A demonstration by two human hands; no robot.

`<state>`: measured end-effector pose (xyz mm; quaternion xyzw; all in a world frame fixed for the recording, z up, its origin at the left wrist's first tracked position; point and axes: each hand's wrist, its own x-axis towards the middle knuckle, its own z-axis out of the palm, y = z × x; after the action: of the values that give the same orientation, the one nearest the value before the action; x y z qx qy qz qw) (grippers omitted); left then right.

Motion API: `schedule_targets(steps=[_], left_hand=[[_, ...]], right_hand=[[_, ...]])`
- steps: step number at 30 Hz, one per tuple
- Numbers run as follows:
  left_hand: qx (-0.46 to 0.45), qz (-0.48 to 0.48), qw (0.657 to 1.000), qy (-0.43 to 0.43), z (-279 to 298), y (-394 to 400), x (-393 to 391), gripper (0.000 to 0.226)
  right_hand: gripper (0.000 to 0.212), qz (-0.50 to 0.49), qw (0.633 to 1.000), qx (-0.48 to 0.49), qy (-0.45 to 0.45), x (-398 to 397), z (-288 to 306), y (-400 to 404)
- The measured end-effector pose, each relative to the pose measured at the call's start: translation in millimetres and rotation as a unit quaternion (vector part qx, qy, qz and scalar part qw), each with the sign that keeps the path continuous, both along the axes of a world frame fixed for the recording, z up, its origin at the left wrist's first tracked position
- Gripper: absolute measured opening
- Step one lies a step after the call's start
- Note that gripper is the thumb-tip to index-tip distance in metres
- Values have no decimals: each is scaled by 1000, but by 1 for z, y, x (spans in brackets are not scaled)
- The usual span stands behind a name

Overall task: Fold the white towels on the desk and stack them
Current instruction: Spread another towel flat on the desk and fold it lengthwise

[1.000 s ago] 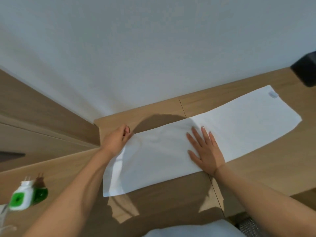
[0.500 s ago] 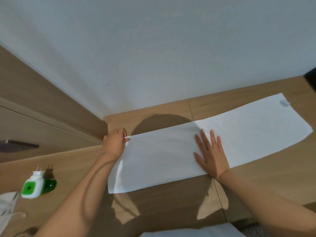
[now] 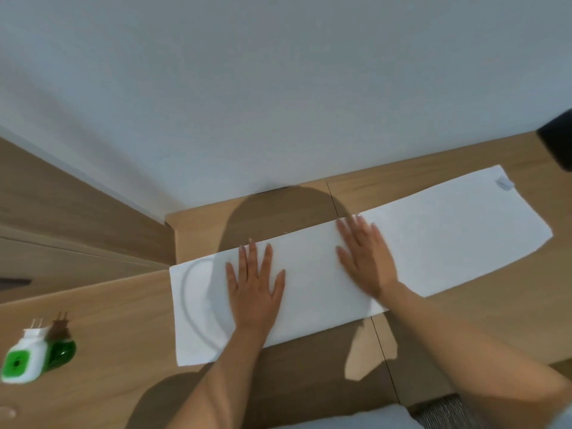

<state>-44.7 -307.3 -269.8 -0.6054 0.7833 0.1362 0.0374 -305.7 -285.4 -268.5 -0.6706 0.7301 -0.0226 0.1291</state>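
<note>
A: What lies on the tabletop (image 3: 123,308)?

B: A white towel (image 3: 439,239), a long flat strip of smooth cloth, running from the near left up to the far right across pale wood-grain boards with a thin seam between them.

A: And the hands?

B: The left hand (image 3: 253,289) rests palm-down on the towel's left half, fingers straight and spread. The right hand (image 3: 365,258), a little blurred, lies flat near the middle, fingers also straight. Neither grip holds anything; both are wide and pressing.

A: Any writing?

B: A small label (image 3: 504,183) sits at the towel's far right corner, too small to read.

A: Anything else?

B: A white and green plastic plug-in device (image 3: 28,357) with two metal prongs lies at the left, well apart from the towel. More white cloth (image 3: 356,421) shows at the bottom edge, and a dark object (image 3: 558,140) at the right edge.
</note>
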Motion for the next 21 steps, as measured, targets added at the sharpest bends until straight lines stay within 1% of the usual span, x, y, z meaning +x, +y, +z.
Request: schedule_targets(steps=[3,4,6,8,9,11,13,15,17,21], left_hand=[[0,9,1000,-14,1,1,-1,66],[1,13,1000,-19,2,0,-1,67],[9,27,999,-32,3,-1,-1,69],[27,65,997,-8,7,-1,2,73],[21,86,996,23,9,-1,5,73],[-15,110,992,60,13,0,21,67],[-52,116,991,42,12,1,48,60],[-56,108,992,19,12,1,72,58],[-56,89,994,10,10,1,87,57],[-54,79,995,1,6,2,106,56]], right_hand=[[63,-102,993,27,47,-46,-5,-1],[63,-134,989,36,50,-54,-6,-5],[63,-199,978,49,39,-56,-4,-19],[62,-243,969,48,6,-41,2,-32],[60,-240,970,30,-8,-28,6,-35],[57,-167,985,-20,-36,13,13,-32],[59,-50,996,-27,-75,69,16,-21],[60,48,996,-1,-78,123,11,-12],[61,75,995,22,-63,154,3,-7],[64,59,997,21,-34,161,-1,-5]])
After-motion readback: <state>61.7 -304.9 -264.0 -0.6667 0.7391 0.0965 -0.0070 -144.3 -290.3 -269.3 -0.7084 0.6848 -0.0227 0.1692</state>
